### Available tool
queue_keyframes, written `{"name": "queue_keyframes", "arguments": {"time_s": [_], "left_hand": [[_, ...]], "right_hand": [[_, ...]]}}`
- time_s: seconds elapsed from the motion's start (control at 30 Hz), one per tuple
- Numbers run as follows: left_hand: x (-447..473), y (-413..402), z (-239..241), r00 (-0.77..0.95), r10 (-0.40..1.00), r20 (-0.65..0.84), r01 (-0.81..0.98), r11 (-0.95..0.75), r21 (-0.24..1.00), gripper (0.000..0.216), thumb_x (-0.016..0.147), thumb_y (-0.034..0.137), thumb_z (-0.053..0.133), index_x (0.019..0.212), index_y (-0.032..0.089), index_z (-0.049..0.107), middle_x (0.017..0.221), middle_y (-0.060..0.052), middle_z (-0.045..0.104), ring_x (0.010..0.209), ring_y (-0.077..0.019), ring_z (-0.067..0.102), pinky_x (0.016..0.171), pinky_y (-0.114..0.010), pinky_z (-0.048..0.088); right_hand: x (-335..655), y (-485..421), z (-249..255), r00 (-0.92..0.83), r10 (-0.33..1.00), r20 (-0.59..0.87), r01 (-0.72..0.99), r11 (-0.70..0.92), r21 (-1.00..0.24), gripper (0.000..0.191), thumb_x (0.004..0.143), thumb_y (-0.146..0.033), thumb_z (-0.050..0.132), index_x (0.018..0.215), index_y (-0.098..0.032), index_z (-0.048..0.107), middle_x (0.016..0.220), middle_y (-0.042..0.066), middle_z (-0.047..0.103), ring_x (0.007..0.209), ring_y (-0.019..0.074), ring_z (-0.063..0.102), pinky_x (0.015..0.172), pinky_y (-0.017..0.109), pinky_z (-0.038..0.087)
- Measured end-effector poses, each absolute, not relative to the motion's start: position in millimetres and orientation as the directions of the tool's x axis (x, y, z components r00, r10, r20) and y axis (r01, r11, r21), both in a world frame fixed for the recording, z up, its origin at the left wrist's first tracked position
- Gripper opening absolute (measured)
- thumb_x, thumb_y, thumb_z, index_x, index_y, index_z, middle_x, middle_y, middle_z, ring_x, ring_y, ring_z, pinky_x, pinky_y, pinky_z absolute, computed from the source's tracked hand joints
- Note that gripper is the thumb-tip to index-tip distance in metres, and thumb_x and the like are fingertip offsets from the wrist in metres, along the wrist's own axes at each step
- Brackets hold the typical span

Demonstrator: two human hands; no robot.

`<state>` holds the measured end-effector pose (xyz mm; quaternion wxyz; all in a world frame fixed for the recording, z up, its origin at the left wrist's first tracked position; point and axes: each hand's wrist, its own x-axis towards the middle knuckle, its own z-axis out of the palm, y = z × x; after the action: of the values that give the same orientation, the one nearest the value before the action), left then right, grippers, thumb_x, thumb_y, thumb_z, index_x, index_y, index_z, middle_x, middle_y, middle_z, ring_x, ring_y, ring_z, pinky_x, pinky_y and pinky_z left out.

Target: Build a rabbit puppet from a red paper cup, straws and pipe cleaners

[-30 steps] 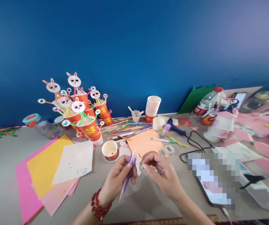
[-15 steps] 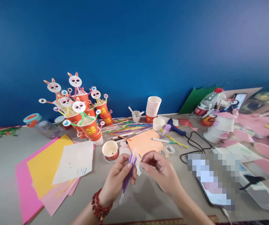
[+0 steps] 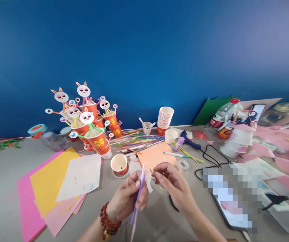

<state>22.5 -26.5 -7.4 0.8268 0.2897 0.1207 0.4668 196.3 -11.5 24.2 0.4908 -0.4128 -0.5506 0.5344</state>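
Observation:
My left hand (image 3: 128, 191) is closed around a thin purple straw (image 3: 137, 201) and a pale, pinkish-clear one, held slanting with their tops pointing up. A red bead bracelet circles that wrist. Just to the right, my right hand (image 3: 173, 185) has thumb and fingertips pinched together, near the tops of the straws but apart from them. Whatever is between those fingertips is too small to make out. A white paper scrap (image 3: 150, 185) shows between the two hands, and an orange paper sheet (image 3: 154, 154) lies beyond them.
Rabbit-faced cup figures (image 3: 95, 137) stand at the back left, above coloured sheets (image 3: 47, 181). A paper cup (image 3: 119, 164), stacked cups (image 3: 166, 116), straws, a tape roll (image 3: 183, 164) and a blue glue gun (image 3: 190, 141) with black cord lie ahead. A phone (image 3: 231, 201) rests at right.
The straws have turned steeper in my left hand, and the pale one reaches lower. My right hand has stayed close by, still pinched. The view has shifted slightly.

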Motion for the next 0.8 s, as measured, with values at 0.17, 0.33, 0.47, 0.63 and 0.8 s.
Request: {"name": "queue_keyframes", "arguments": {"time_s": [0.17,0.33,0.47,0.63,0.8], "left_hand": [[16.4,-26.2,-14.0,0.733,0.667,0.137,-0.652,0.629,0.424,0.016,0.09,0.031,0.063,0.097,0.017,0.059,0.048,0.009,0.043,0.032,-0.0034,0.023,0.04,-0.015,0.037],[18.6,-27.2,-27.8,0.781,0.611,0.129,-0.618,0.724,0.306,0.013,0.087,0.029,0.065,0.094,0.017,0.064,0.044,0.009,0.039,0.03,-0.0034,0.015,0.031,-0.012,0.029],[21.9,-27.6,-37.0,0.805,0.582,0.118,-0.589,0.759,0.278,0.014,0.087,0.029,0.065,0.096,0.018,0.065,0.046,0.008,0.04,0.03,-0.0022,0.012,0.028,-0.011,0.024],[26.0,-26.1,-35.4,0.744,0.664,0.071,-0.618,0.645,0.449,0.022,0.088,0.038,0.062,0.094,0.017,0.062,0.06,0.0,0.059,0.036,-0.0071,0.041,0.04,-0.02,0.046],[18.3,-29.1,-19.4,0.484,0.875,-0.027,-0.562,0.334,0.757,0.037,0.097,0.045,0.047,0.102,0.013,0.063,0.092,-0.014,0.073,0.078,-0.0224,0.07,0.076,-0.037,0.055]], "right_hand": [[194.4,0.0,29.2,-0.387,0.906,0.173,-0.159,0.12,-0.98,0.021,0.088,-0.039,0.067,0.097,-0.02,0.071,0.103,0.008,0.064,0.097,0.021,0.06,0.081,0.03,0.048],[191.8,4.2,30.9,-0.53,0.824,0.2,-0.193,0.113,-0.975,0.019,0.089,-0.037,0.066,0.092,-0.019,0.068,0.093,0.006,0.061,0.088,0.0189,0.058,0.079,0.03,0.047],[188.8,2.8,31.4,-0.532,0.827,0.18,-0.182,0.097,-0.979,0.025,0.085,-0.042,0.07,0.083,-0.018,0.064,0.085,0.004,0.06,0.081,0.0175,0.056,0.074,0.029,0.047],[185.9,-0.3,28.5,-0.509,0.859,0.063,-0.224,-0.062,-0.973,0.031,0.081,-0.045,0.074,0.078,-0.018,0.058,0.072,0.0,0.059,0.062,0.0125,0.057,0.059,0.024,0.047],[188.8,0.5,22.2,-0.474,0.88,0.004,-0.198,-0.103,-0.975,0.03,0.084,-0.043,0.071,0.079,-0.018,0.056,0.062,-0.004,0.056,0.048,0.0099,0.053,0.049,0.023,0.044]]}}
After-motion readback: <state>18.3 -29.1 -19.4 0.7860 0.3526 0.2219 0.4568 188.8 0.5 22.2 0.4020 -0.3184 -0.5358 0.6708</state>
